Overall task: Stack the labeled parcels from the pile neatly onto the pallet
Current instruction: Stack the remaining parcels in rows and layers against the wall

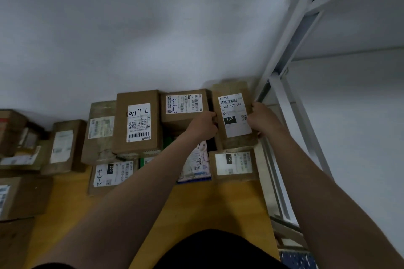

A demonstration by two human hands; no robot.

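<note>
Two hands: both on one carton, at opposite long sides.
Left hand (pixel 203 125): at nine o'clock of the 102 parcel, curled over its left edge and gripping it, thumb on top.
Right hand (pixel 262 120): at three o'clock of the same carton, wrapped round its right side, thumb against the label's edge; fingertips hidden underneath.
102 parcel (pixel 234 113): brown carton, white label reading 102-102-001 face up, near one o'clock ahead of the person, close against the wall; resting or lifted, cannot tell.
122 parcel (pixel 232 164): at six o'clock of the held carton, just beside it, lower, label up.
3-3-7 parcel (pixel 184 105): at nine o'clock of the held carton, just beside it, handwritten blue digits on the label.
Tall parcel (pixel 137 122): further towards nine o'clock, upright label with black handwriting.
220 parcel (pixel 111 173): at six o'clock of the tall one, lower.
Flat packet (pixel 195 164): pale and printed, partly under the left forearm.
Pallet (pixel 196 203): yellow wooden surface at six o'clock, below the cartons.
Pile (pixel 13 133): more brown cartons far out at nine o'clock.
Wall (pixel 153 17): grey-white, at twelve o'clock.
Rack frame (pixel 290 50): white metal, at two o'clock.
</note>
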